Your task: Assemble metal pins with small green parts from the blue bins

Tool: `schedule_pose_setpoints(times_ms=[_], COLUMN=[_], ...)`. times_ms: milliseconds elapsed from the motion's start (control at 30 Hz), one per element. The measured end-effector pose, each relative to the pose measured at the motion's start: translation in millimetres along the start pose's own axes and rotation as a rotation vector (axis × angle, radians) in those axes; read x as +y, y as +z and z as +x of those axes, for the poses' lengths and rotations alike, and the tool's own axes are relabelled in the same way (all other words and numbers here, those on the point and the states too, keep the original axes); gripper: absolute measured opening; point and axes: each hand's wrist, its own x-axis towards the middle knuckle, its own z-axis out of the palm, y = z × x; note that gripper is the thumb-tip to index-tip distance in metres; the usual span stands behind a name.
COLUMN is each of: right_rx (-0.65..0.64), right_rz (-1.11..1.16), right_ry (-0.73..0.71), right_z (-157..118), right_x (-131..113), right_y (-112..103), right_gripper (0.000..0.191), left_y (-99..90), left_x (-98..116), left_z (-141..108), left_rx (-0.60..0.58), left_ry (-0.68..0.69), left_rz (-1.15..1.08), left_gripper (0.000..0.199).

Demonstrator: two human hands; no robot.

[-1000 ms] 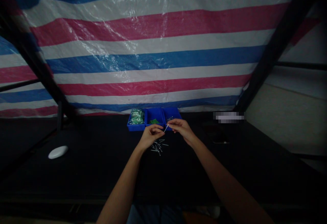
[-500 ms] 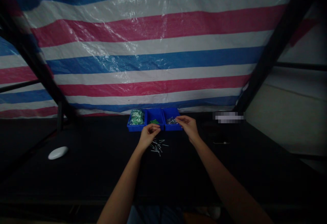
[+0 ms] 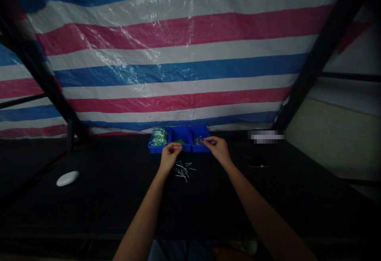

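Observation:
My left hand [image 3: 170, 157] is closed in a pinch at the front edge of the middle blue bin [image 3: 180, 131]; whatever its fingertips hold is too small to make out. Small green pieces [image 3: 179, 141] lie in that bin. My right hand [image 3: 219, 148] also pinches, its fingertips over the right blue bin [image 3: 200, 129], where thin silvery screws or pins [image 3: 198, 139] are heaped. I cannot make out what is between those fingers. Just in front of the bins, a loose pile of similar metal pins [image 3: 182, 170] is scattered on the black table [image 3: 196, 209].
The left blue bin [image 3: 153, 149] holds green pieces in clear plastic bags [image 3: 160, 136]. A white rounded object [image 3: 68, 178] lies on the table's left side. To the right is a dark flat object [image 3: 258, 166] with a bright edge. Striped sheeting [image 3: 178, 70] hangs behind.
My left hand has drawn slightly left and down, away from the middle bin. My right hand has shifted a little left at the right bin. The bins and scattered pins have stayed put.

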Motion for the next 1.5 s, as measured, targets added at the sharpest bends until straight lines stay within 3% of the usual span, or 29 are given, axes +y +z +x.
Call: schedule_pose_setpoints(times_ms=[167, 233, 367, 567, 800, 1067, 1500], right_rx=[-0.029, -0.167, -0.572, -0.758, -0.799, -0.856, -0.754], right_rz=[-0.024, -0.018, -0.082, -0.218, -0.283, -0.352, -0.237], right_ry=[-0.128, -0.186, -0.272, -0.380, -0.454, -0.451, -0.397], right_z=[-3.6, -9.7, -28.4, -43.1, -39.2, -42.0, -41.3], right_x=[-12.1, -21.3, -38.8, -45.5, -38.7, -38.3, -37.3], right_y=[-0.1, 2.7, 12.6, 22.7, 23.4, 25.7, 27.8], right_gripper=[0.022, 0.020, 0.023, 0.038, 0.046, 0.043, 0.042], left_y=[-0.7, -1.1, -1.6, -1.6, -1.9, -1.9, -2.9], left_x=[-1.3, -1.2, 0.2, 1.4, 1.5, -0.7, 0.9], left_z=[0.5, 0.6, 0.3, -0.5, -1.0, -0.8, -1.2], left_rx=[0.002, 0.002, 0.006, 0.005, 0.001, 0.003, -0.011], left_ry=[-0.009, -0.009, -0.009, 0.006, -0.007, 0.006, 0.019], left_rz=[-0.004, -0.008, -0.014, -0.037, -0.036, -0.032, -0.022], left_gripper=[0.023, 0.023, 0.023, 0.022, 0.023, 0.022, 0.022])
